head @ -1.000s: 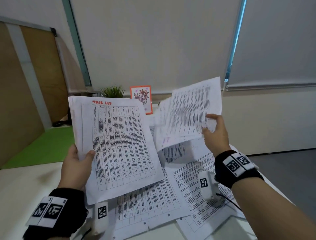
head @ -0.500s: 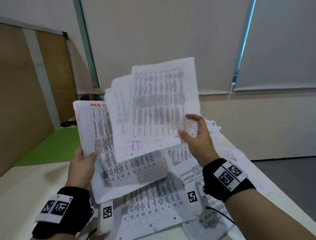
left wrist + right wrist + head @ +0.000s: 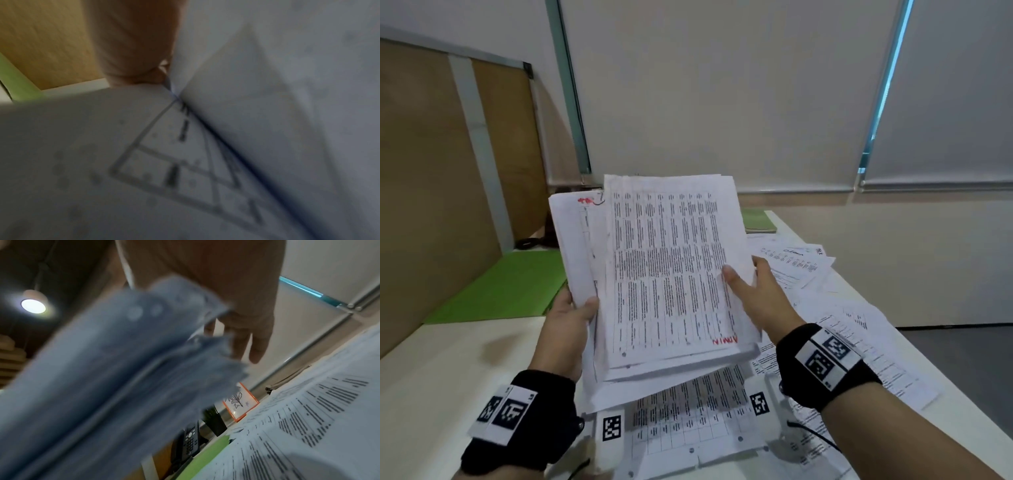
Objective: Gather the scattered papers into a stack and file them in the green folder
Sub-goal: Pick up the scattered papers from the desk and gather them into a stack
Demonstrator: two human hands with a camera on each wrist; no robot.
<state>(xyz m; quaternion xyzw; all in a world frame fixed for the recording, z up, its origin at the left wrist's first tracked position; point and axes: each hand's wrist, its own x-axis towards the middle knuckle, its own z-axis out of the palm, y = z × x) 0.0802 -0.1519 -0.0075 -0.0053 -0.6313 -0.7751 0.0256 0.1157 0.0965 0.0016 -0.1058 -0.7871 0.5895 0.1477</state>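
A stack of printed papers (image 3: 664, 274) is held up above the table, tilted toward me. My left hand (image 3: 570, 322) grips its lower left edge, thumb on top. My right hand (image 3: 756, 294) pinches the right edge, thumb on the front sheet and fingers behind. In the left wrist view my thumb (image 3: 133, 48) presses on the sheets. The right wrist view shows the stack (image 3: 102, 386) from below, blurred, with straight fingers (image 3: 252, 340) behind it. The green folder (image 3: 506, 287) lies flat on the table at the left. More loose papers (image 3: 688, 421) lie under the stack and to the right (image 3: 859, 346).
The white table (image 3: 448, 370) meets a wooden partition (image 3: 424, 192) on the left. A second green item (image 3: 756, 219) lies at the far edge. A desk phone (image 3: 189, 443), a potted plant (image 3: 213, 421) and an orange-framed picture (image 3: 240, 400) stand at the back.
My right hand carried its sheets leftward and laid them over the sheets in my left hand. Both hands now hold one merged stack.
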